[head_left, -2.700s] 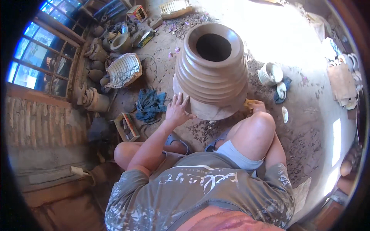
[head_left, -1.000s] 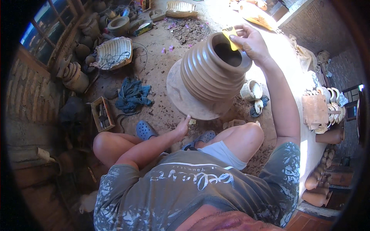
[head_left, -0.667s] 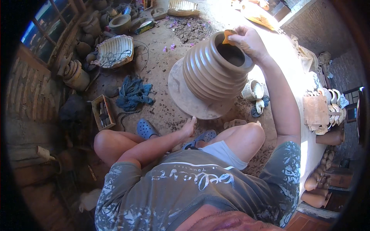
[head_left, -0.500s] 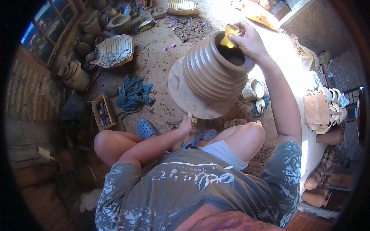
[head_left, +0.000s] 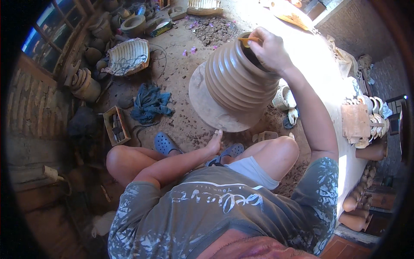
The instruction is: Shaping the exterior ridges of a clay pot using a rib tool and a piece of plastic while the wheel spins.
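Observation:
A tall ribbed pot of wet grey-brown clay [head_left: 235, 80] stands on a round pale potter's wheel [head_left: 199, 97]. At the pot's mouth, my right hand [head_left: 271, 51] is closed on a thin yellow-orange potter's rib [head_left: 249, 41], its edge toward me. That hand lies across the rim and hides part of the opening. Down at the wheel's near edge, my left hand [head_left: 214, 142] has its thumb on the disc. The other fingers of that hand are mostly hidden and seem to curl round the edge.
A blue cloth [head_left: 151, 103] and a box of tools [head_left: 115, 126] lie left of the wheel. Beside the pot on the right is a white bucket [head_left: 283, 99]. A ribbed pale shard [head_left: 128, 56] and several pots are farther left; more pots [head_left: 353, 200] line the right side.
My right hand has moved left and lower over the pot's mouth, turning the yellow rib edge-on. My left hand has shifted slightly right along the wheel's edge.

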Action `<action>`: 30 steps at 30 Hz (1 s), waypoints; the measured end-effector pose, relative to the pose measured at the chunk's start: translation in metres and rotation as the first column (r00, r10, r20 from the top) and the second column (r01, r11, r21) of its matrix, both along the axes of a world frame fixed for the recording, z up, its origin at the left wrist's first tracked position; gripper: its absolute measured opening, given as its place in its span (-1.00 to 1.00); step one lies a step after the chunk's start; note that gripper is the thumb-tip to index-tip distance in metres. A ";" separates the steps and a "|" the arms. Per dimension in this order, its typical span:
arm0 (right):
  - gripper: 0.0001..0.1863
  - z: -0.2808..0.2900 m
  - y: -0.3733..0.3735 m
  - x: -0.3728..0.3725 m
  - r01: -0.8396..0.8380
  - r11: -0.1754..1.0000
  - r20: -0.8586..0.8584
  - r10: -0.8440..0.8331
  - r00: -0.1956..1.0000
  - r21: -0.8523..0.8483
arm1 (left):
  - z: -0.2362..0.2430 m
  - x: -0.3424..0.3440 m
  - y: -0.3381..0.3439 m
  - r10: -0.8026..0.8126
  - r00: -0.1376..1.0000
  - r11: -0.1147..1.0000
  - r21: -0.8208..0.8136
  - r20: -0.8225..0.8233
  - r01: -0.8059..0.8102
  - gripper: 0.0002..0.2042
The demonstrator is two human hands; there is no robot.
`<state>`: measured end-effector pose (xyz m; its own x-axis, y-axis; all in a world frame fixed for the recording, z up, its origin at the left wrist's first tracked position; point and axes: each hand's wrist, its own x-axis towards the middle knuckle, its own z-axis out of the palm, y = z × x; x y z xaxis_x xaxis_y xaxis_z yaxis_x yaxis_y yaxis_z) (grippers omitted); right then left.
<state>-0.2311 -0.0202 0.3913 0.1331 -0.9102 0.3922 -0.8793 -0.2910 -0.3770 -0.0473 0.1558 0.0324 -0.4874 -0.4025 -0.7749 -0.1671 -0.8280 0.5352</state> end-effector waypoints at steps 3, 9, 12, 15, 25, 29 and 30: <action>-0.74 -0.006 -0.006 -0.007 -0.026 0.999 0.010 0.026 1.000 0.029 | 0.009 -0.008 -0.001 0.005 1.000 1.000 0.031 -0.017 -0.004 -0.15; -0.73 -0.017 -0.018 -0.009 -0.059 0.993 -0.061 0.053 0.997 -0.106 | -0.014 -0.014 -0.014 0.104 0.995 0.995 0.005 -0.010 -0.104 -0.23; -0.73 -0.015 -0.022 -0.003 -0.061 0.992 -0.180 0.040 0.983 -0.114 | -0.028 -0.015 -0.015 0.218 0.975 0.968 -0.132 0.043 -0.211 -0.29; -0.75 -0.017 -0.023 0.005 -0.115 0.983 -0.162 0.092 0.983 -0.143 | -0.042 -0.012 -0.018 0.377 0.923 0.904 -0.247 0.075 -0.349 -0.30; -0.78 -0.012 -0.009 0.003 -0.269 0.962 -0.094 0.263 0.960 -0.055 | -0.038 0.079 -0.152 0.505 0.861 0.802 -0.397 0.053 -0.446 -0.35; -0.81 -0.008 0.001 -0.017 -0.303 0.953 -0.152 0.300 0.942 0.005 | 0.014 0.022 -0.096 0.434 0.899 0.891 -0.173 0.056 -0.419 -0.34; -0.82 -0.002 0.000 -0.002 -0.360 0.933 -0.130 0.356 0.925 -0.004 | -0.025 0.019 -0.062 0.506 0.854 0.833 -0.189 -0.125 -0.521 -0.34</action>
<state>-0.2328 -0.0201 0.3897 0.4979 -0.7821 0.3748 -0.7543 -0.6038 -0.2580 -0.0280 0.0934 0.0070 -0.2132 -0.7567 -0.6181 0.2930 -0.6530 0.6984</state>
